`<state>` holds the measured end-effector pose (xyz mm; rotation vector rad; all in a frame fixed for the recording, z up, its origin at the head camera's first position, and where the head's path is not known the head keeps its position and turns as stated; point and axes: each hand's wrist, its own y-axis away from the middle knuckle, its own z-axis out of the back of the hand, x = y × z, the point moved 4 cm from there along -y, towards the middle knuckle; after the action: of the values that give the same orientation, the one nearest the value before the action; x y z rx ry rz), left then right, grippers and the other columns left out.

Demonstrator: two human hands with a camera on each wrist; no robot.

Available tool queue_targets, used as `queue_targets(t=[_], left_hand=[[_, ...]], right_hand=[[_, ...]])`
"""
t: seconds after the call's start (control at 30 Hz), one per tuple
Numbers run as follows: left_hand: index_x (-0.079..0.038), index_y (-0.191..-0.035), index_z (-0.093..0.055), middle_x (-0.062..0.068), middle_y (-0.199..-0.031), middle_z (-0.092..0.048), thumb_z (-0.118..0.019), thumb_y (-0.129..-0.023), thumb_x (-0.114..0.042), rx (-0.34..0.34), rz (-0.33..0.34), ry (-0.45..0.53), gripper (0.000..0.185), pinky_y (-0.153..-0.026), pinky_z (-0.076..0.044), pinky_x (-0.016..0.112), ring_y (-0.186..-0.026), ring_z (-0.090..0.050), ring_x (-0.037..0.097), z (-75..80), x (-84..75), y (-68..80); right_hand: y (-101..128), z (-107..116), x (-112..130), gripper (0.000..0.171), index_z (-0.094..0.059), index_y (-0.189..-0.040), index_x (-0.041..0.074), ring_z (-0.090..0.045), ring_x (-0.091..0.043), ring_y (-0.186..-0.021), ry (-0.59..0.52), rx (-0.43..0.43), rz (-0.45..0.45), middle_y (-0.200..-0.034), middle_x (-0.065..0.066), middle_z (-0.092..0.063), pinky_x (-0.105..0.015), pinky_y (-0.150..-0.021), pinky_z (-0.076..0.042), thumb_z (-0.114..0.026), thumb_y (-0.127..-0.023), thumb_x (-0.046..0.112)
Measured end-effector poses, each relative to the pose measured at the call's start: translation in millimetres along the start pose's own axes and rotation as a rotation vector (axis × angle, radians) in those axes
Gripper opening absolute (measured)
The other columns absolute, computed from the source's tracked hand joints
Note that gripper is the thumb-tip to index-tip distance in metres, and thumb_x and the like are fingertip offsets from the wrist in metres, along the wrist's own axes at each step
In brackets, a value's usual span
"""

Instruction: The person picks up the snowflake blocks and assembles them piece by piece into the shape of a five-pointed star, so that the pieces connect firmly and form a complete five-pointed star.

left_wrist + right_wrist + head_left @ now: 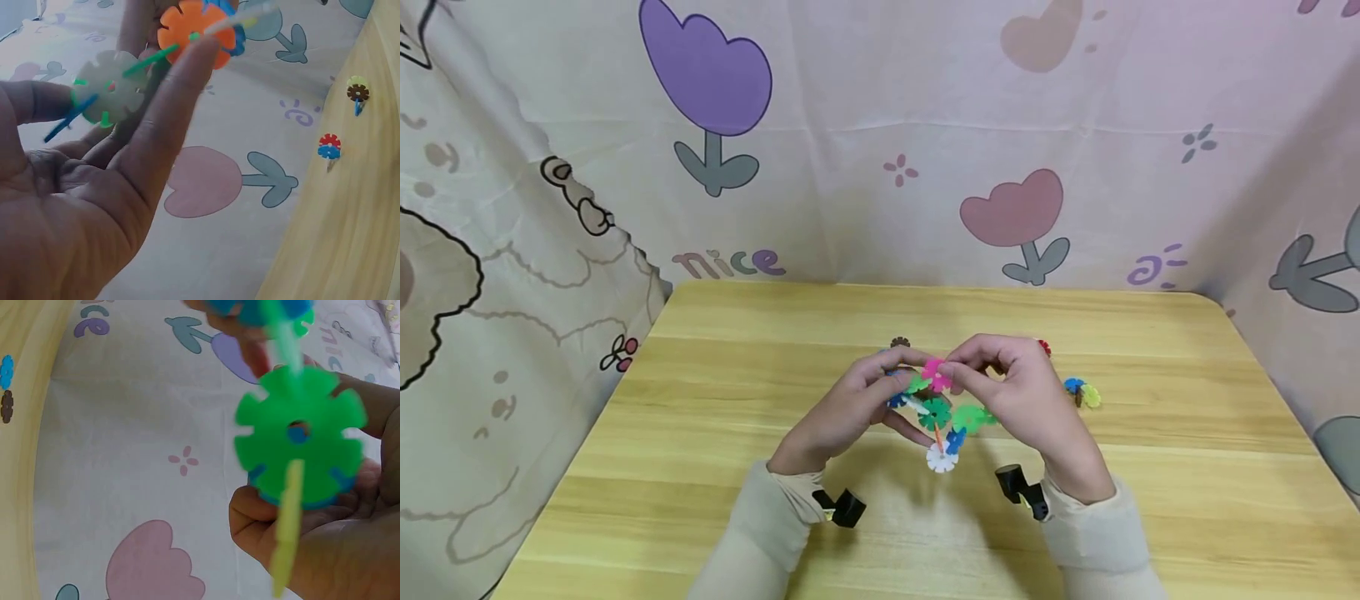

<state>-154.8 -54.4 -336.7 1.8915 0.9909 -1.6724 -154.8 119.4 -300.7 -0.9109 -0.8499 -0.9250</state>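
Observation:
Both hands hold a cluster of interlocked plastic snowflake discs (942,408) above the middle of the wooden table (715,392). My left hand (857,406) grips its left side; the left wrist view shows an orange disc (195,31) and a pale green disc (112,87) at the fingers (169,119). My right hand (1011,392) pinches a pink disc (937,375) at the top. A bright green disc (300,434) fills the right wrist view, with a yellow piece (286,528) slotted below it. A white disc (942,460) hangs lowest.
Loose discs lie on the table: a brown one (900,342) behind the hands, a red one (1043,347) and a blue-and-yellow pair (1082,393) to the right. Patterned cloth (880,133) walls the table on three sides.

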Motion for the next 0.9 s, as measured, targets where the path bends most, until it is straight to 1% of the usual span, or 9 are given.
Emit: queue_targets(t=[0.17,0.3,0.4,0.5,0.57,0.67,0.73,0.8,0.9], left_hand=[[-0.001,-0.113,-0.056,0.020,-0.099,-0.062,-0.040,-0.104,-0.023,-0.096,-0.003,-0.111,0.028,-0.062,-0.058,0.048,-0.079,-0.066,0.033,-0.7,3.3,-2.0],[0.003,-0.098,-0.056,0.019,-0.086,-0.063,-0.042,-0.104,-0.016,-0.166,-0.038,-0.201,0.024,-0.055,-0.057,0.045,-0.064,-0.063,0.032,-3.6,-6.5,-1.3],[0.004,-0.092,-0.055,0.021,-0.082,-0.061,-0.043,-0.103,-0.011,-0.188,-0.062,-0.218,0.022,-0.051,-0.056,0.044,-0.060,-0.061,0.035,-5.4,-15.1,-0.1],[0.003,-0.089,-0.055,0.021,-0.081,-0.059,-0.043,-0.103,-0.010,-0.192,-0.073,-0.231,0.022,-0.050,-0.056,0.044,-0.061,-0.059,0.038,-5.5,-18.2,0.2],[0.003,-0.089,-0.055,0.021,-0.081,-0.058,-0.043,-0.103,-0.010,-0.183,-0.075,-0.236,0.022,-0.047,-0.055,0.046,-0.061,-0.059,0.037,-6.2,-19.5,0.5],[0.003,-0.090,-0.056,0.019,-0.082,-0.057,-0.044,-0.103,-0.012,-0.172,-0.066,-0.236,0.022,-0.042,-0.052,0.046,-0.062,-0.058,0.034,-6.5,-19.5,1.1],[0.002,-0.090,-0.055,0.018,-0.082,-0.058,-0.044,-0.103,-0.013,-0.174,-0.055,-0.243,0.022,-0.039,-0.051,0.045,-0.062,-0.057,0.031,-5.6,-19.1,2.0],[0.001,-0.090,-0.055,0.017,-0.081,-0.059,-0.045,-0.103,-0.014,-0.179,-0.050,-0.243,0.022,-0.038,-0.050,0.044,-0.061,-0.057,0.029,-3.6,-17.2,2.6],[0.001,-0.089,-0.055,0.018,-0.080,-0.060,-0.044,-0.103,-0.014,-0.173,-0.048,-0.237,0.023,-0.037,-0.050,0.044,-0.059,-0.057,0.030,0.8,-9.0,2.1]], right_hand=[[-1,-8,-1,0.006,-0.072,-0.081,0.018,-0.058,-0.020,-0.063,0.040,0.012,-0.015,-0.072,0.004,-0.067,-0.025,-0.048,-0.043,-0.072,-0.087,0.016],[2,-3,2,0.008,-0.073,-0.085,0.018,-0.059,-0.015,-0.067,0.098,0.014,0.001,-0.074,0.007,-0.068,-0.026,-0.053,-0.046,-0.067,-0.091,0.016],[6,17,4,0.010,-0.073,-0.090,0.016,-0.059,-0.014,-0.069,0.125,-0.035,0.056,-0.077,0.005,-0.069,-0.027,-0.057,-0.048,-0.064,-0.093,0.012],[16,55,-1,0.010,-0.072,-0.095,0.011,-0.060,-0.016,-0.071,0.148,-0.157,0.048,-0.079,-0.001,-0.069,-0.024,-0.061,-0.049,-0.062,-0.094,0.012],[27,85,-13,0.014,-0.070,-0.099,0.005,-0.059,-0.017,-0.075,0.155,-0.252,-0.015,-0.081,-0.006,-0.069,-0.022,-0.064,-0.049,-0.060,-0.095,0.014],[43,125,-42,0.025,-0.067,-0.105,-0.001,-0.058,-0.015,-0.075,0.213,-0.379,-0.175,-0.083,-0.006,-0.070,-0.019,-0.063,-0.047,-0.058,-0.097,0.022],[49,143,-66,0.033,-0.064,-0.106,-0.001,-0.056,-0.014,-0.073,0.283,-0.395,-0.294,-0.083,-0.004,-0.069,-0.021,-0.059,-0.046,-0.056,-0.097,0.029],[51,151,-90,0.038,-0.063,-0.107,-0.002,-0.057,-0.015,-0.074,0.367,-0.336,-0.399,-0.086,-0.005,-0.069,-0.023,-0.058,-0.047,-0.053,-0.098,0.034],[52,148,-122,0.044,-0.059,-0.107,-0.003,-0.057,-0.023,-0.079,0.443,-0.143,-0.535,-0.093,-0.013,-0.065,-0.028,-0.061,-0.047,-0.049,-0.099,0.039]])
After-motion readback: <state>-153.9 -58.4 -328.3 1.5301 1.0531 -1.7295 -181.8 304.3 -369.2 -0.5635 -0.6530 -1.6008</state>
